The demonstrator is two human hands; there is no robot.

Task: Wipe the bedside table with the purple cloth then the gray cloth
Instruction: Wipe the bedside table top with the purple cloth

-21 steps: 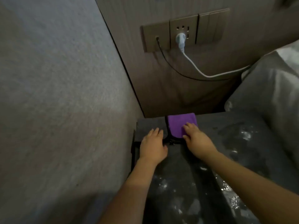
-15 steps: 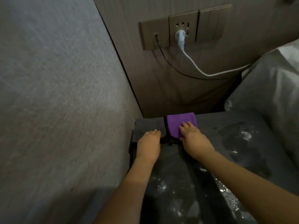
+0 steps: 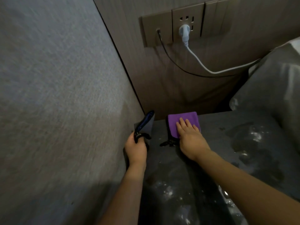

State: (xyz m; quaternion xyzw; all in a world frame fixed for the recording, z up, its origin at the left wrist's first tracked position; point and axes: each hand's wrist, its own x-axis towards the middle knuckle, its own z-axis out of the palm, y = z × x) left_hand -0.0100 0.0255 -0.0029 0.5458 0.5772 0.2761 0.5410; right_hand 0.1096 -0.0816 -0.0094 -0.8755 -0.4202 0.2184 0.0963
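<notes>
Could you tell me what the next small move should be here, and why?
Probably sweep the right hand, lying flat on the purple cloth, toward the white smears on the bedside table; the left hand already holds the gray cloth off the top.

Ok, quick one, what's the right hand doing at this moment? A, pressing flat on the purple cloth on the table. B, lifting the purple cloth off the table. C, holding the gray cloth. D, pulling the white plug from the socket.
A: the right hand lies with straight fingers flat on the purple cloth, which rests on the bedside table; the gray cloth is held up by the left hand.
</notes>
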